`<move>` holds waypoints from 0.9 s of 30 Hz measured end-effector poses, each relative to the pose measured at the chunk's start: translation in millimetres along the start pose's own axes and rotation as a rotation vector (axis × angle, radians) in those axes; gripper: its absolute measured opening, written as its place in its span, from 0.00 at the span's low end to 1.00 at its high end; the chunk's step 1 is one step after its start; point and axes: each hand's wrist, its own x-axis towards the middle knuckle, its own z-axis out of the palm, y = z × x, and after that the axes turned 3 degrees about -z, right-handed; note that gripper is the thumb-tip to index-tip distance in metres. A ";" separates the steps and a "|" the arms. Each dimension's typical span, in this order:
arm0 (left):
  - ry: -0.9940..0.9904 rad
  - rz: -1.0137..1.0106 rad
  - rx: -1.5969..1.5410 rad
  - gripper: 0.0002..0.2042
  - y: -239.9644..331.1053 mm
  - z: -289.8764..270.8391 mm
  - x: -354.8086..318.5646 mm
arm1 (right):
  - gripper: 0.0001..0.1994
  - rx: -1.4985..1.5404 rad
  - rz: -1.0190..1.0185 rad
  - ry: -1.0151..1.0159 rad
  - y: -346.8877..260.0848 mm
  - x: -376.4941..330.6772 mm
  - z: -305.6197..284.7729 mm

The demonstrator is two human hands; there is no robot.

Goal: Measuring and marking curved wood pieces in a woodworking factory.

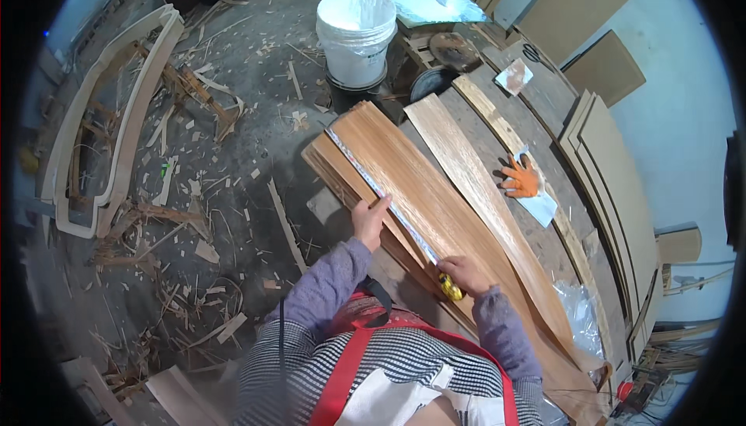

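Note:
A stack of long reddish-brown wood veneer sheets [404,158] lies slantwise in front of me. Along its left part runs the pale blade [359,168] of a tape measure, drawn out from the far end towards me. My right hand [465,274] is closed around the yellow tape measure case [450,287] near the close end. Farther up the blade, my left hand [370,224] pinches at its edge, against the veneer; its fingertips are partly hidden. To the right of the stack lies a lighter veneer strip [458,154].
An orange glove [522,179] rests on white paper at the right, near a narrow board [488,115]. Beyond the stack stands a lined white bucket [356,49]. Scissors [531,53] lie at the far right. Wood scraps litter the floor [256,138] around a curved wooden frame [144,107]. Panels [614,193] lean on the wall.

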 end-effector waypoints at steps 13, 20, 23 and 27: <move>-0.133 -0.299 0.152 0.15 -24.4 -102.4 158.8 | 0.16 -0.032 0.007 0.250 189.1 -168.0 -48.9; -0.003 -0.062 0.413 0.15 -13.6 -69.9 133.7 | 0.17 -0.423 0.555 0.511 372.8 -459.3 -108.8; 0.027 -0.057 0.403 0.14 -7.6 -68.2 128.4 | 0.16 -0.451 0.516 0.619 415.4 -473.6 -106.3; -0.015 -0.105 0.509 0.14 2.7 -78.3 135.6 | 0.15 -0.470 0.630 0.532 447.2 -449.9 -108.1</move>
